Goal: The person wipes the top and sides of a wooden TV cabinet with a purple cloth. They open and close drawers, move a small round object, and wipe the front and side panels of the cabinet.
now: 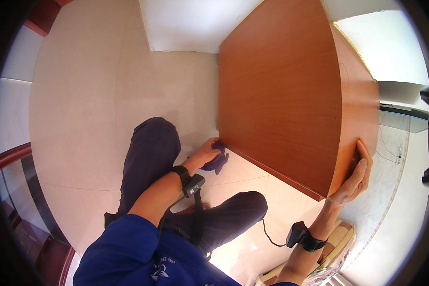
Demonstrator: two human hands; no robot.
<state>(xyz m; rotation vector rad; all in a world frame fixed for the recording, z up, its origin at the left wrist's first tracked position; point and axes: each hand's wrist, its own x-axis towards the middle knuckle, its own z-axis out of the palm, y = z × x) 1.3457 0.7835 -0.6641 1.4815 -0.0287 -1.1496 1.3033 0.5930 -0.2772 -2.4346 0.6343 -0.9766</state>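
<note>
My left hand (210, 151) grips a purple cloth (216, 165) at the low corner of a reddish-brown wooden cabinet (279, 103). Part of the cloth hangs below my fingers, and some of it is hidden by the hand. On the cabinet's narrower upper face (355, 114) rests my right hand (355, 178), palm down near the front edge, with its thumb apart from the fingers and nothing held. Each forearm wears a black strapped device with a cable. My bent knees are in front of the cabinet, low over the floor.
Pale floor tiles (78, 107) surround me. A white panel (186, 25) stands against the cabinet's far side. A dark flat screen (404, 111) and loose wires are near the wall at right. A cushioned wooden seat (334, 246) is at lower right, dark red furniture (53, 261) at left.
</note>
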